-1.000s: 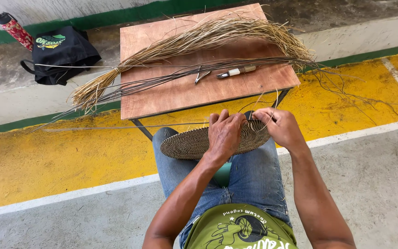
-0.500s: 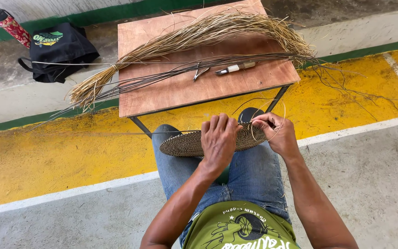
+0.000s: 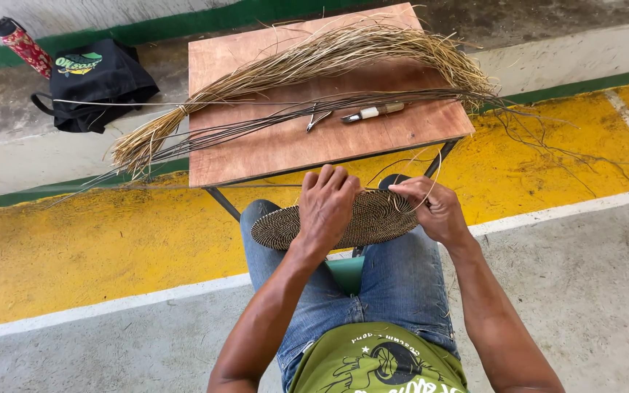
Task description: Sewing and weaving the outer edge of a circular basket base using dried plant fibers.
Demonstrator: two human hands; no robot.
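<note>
A: left hand [image 3: 327,207] is spread flat, palm down, pressing the flat oval woven brown mat [image 3: 336,222] on the lap, long axis running left to right

B: and the right hand [image 3: 431,207] pinches a thin pale fibre strand [image 3: 431,171] at the mat's right end, just below the wooden tabletop [image 3: 271,149]
</note>
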